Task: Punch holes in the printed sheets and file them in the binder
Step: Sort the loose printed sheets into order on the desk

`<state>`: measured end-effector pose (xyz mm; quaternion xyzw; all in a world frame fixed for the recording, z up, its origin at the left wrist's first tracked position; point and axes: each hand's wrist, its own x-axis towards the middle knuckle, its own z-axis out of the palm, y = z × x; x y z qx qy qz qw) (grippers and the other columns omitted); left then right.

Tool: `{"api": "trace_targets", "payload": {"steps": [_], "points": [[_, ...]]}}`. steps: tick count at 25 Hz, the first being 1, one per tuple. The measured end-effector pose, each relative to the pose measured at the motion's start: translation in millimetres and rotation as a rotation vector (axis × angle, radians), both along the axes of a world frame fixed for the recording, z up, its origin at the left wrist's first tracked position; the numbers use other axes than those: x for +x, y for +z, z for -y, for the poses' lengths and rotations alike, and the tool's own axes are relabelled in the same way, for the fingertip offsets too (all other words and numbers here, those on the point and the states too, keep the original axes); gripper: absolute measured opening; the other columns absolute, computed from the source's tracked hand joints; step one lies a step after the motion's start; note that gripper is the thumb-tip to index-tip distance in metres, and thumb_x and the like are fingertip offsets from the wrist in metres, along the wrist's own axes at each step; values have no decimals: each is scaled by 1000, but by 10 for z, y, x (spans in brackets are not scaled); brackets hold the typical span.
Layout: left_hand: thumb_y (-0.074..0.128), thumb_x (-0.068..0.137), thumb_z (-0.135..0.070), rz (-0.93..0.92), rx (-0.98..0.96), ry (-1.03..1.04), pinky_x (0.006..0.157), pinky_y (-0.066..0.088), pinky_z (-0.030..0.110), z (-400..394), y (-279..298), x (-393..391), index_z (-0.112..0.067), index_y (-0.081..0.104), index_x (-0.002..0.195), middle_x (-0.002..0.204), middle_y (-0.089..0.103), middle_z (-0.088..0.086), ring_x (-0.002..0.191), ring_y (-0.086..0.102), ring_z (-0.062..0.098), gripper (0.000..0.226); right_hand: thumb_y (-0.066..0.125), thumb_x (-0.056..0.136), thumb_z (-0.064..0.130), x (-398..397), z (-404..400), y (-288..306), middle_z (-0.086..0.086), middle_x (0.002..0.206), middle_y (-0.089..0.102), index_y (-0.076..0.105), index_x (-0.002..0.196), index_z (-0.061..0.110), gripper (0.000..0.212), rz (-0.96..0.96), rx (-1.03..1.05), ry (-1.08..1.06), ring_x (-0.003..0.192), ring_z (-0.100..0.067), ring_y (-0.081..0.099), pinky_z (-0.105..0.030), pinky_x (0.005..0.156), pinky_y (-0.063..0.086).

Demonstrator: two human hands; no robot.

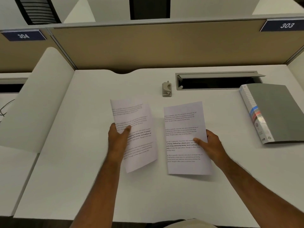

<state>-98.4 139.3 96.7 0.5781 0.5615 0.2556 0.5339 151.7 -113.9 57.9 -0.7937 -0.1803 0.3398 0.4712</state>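
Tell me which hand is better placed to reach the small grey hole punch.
Probably the right hand: the small grey hole punch stands just beyond its white printed sheet, farther from the left hand. Both hands hold sheets.

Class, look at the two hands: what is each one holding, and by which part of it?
The left hand pinches one printed sheet at its left edge; the right hand pinches another sheet at its right edge.

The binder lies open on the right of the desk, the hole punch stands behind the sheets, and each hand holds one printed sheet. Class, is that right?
Not quite. The head view shows the binder closed, not open. The rest holds: it lies on the right of the desk, the hole punch stands behind the sheets, the left hand holds the left sheet and the right hand holds the right sheet.
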Motion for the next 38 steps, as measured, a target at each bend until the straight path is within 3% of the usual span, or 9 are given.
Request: {"api": "trace_targets", "payload": {"steps": [3,10,16,18,20,25,30,33,38], "points": [[78,90,-30,154,-73,-110,81,60,27,88,244,74,-21,62,127,115,75,-9,99,75,9,42,76,88,25,50,37,28,1,112,74,64,121,20,35,-17,16,-9,90,-14,73,-27,73,59],[79,89,-30,157,-131,-262,87,61,31,499,259,379,-25,60,126,118,74,-9,102,74,9,41,79,85,30,106,13,229,3,115,75,65,122,27,40,-212,135,37,98,-23,75,-50,88,60],[75,93,-31,146,-187,-316,87,63,35,814,160,578,-27,60,124,120,74,-9,102,74,9,35,49,101,21,79,8,392,3,113,76,67,119,30,27,-325,163,-62,103,-27,73,-51,96,55],[74,93,-34,176,-240,-331,87,63,36,898,139,634,-30,60,127,120,74,-11,103,74,9,37,48,102,38,41,35,412,5,119,74,68,121,31,29,-357,179,-106,113,-23,68,-50,102,51],[72,94,-37,153,-266,-352,87,63,36,972,112,689,-32,60,129,121,74,-12,104,74,9,38,53,95,60,27,68,385,6,129,69,65,130,32,46,-386,194,-74,121,-18,64,-49,106,47],[70,95,-40,81,-238,-356,81,65,38,1112,124,826,-30,64,122,115,76,-8,94,77,11,29,66,96,33,-39,135,459,5,118,74,62,128,27,34,-258,202,56,103,-19,74,-49,92,58],[73,93,-38,165,-116,-359,79,65,39,1139,399,1020,-24,68,119,110,78,-6,94,77,15,30,63,98,27,72,157,715,7,113,75,61,126,21,29,-61,285,29,100,-15,74,-36,82,62],[72,95,-36,221,1,-426,76,65,33,1088,672,1186,-26,67,121,111,77,-7,95,76,13,29,60,100,23,190,151,945,7,112,73,60,126,16,27,35,374,-9,99,-11,72,-27,79,61],[67,99,-32,170,115,-514,79,63,24,1096,716,1392,-25,64,128,113,74,-9,101,72,13,30,63,98,28,301,191,899,11,114,71,60,126,26,29,119,371,-63,104,-7,69,-20,82,58]]}}
